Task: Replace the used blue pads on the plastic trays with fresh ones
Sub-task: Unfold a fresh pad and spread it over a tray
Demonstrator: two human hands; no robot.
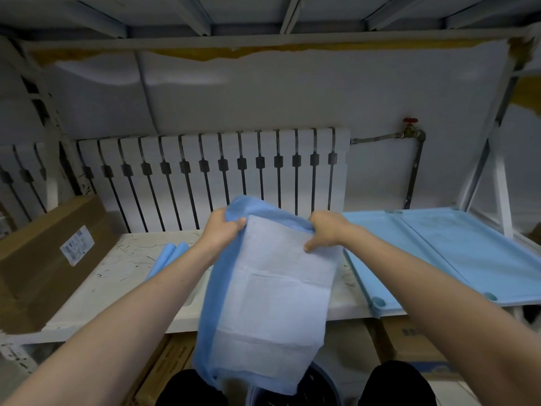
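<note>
1. Pad is hanging lengthwise below my grip: left hand and right hand are both pinching its top edge.
2. Trays are lying to the right of it (my right hand is sitting nearer them).

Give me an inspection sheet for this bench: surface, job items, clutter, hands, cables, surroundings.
Surface: white bench, scratched and marked.
Job's things: pad held up, hanging past the bench edge; two trays at right, no pad on them; folded pads at left.
Clutter: cardboard box at far left.
Hands: left hand and right hand each grip the pad's top edge.
Cables: nothing seen.
Surroundings: radiator and pipe on back wall; bin below.
</note>
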